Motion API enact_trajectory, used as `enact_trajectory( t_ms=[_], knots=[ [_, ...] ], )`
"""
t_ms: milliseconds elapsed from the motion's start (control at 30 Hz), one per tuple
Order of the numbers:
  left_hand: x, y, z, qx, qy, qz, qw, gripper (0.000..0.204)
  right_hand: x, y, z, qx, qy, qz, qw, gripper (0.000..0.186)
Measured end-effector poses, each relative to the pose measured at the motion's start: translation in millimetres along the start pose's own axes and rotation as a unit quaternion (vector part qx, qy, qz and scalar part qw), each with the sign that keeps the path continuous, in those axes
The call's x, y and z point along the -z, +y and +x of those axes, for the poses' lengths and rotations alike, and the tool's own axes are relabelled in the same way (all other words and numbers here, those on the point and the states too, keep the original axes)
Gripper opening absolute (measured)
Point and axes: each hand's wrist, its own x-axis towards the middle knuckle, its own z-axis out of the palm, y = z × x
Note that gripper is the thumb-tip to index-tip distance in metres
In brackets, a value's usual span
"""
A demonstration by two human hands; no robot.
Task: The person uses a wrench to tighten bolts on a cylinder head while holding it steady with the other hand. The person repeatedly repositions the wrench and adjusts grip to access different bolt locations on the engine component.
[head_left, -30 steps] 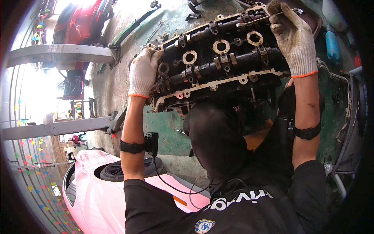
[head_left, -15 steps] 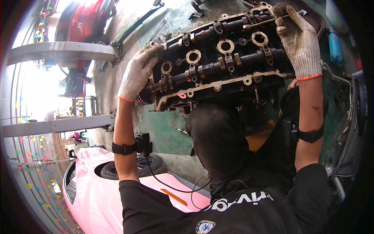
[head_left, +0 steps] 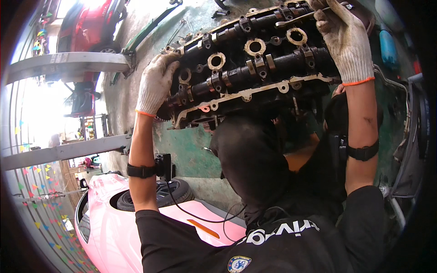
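A black cylinder head [head_left: 246, 98] with camshafts [head_left: 241, 70] and pale gasket edges spans the upper middle, over my black-trousered knee. My left hand [head_left: 154, 79], in an off-white knit glove with an orange cuff, is closed on its left end, fingertips over the upper edge. My right hand [head_left: 343, 48], in a matching stained glove, has its fingers curled on a metal wrench [head_left: 293, 20] lying slanted across the upper right of the head. The wrench's open end shows left of that hand.
A pink car [head_left: 104, 209] with a dark wheel is at lower left, a red car [head_left: 91, 25] at upper left. Grey posts [head_left: 68, 63] stand on the left. Loose tools [head_left: 184, 27] lie above the head. A blue bottle [head_left: 388, 48] and dark hoses and panels [head_left: 405, 150] are on the right.
Over the last second my left hand has shifted left along the head's end. The head and my right hand dipped slightly, then moved up and a little left, the wrench still held.
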Motion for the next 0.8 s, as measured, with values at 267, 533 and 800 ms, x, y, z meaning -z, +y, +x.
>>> enact_trajectory(
  t_ms=[267,533,800],
  knots=[
    [-13.9,6.4,-3.0,0.069,0.051,-0.026,0.996,0.023,7.5,-2.0,7.9,-0.024,-0.028,0.002,0.999,0.013],
    [-18.9,18.3,-2.2,0.109,0.079,-0.001,0.991,0.024,-0.6,1.3,-0.3,0.006,-0.004,-0.004,1.000,0.012],
    [-20.8,27.1,3.5,0.189,0.056,0.060,0.978,0.041,0.0,2.2,1.3,0.016,-0.019,-0.032,0.999,0.015]
  ],
)
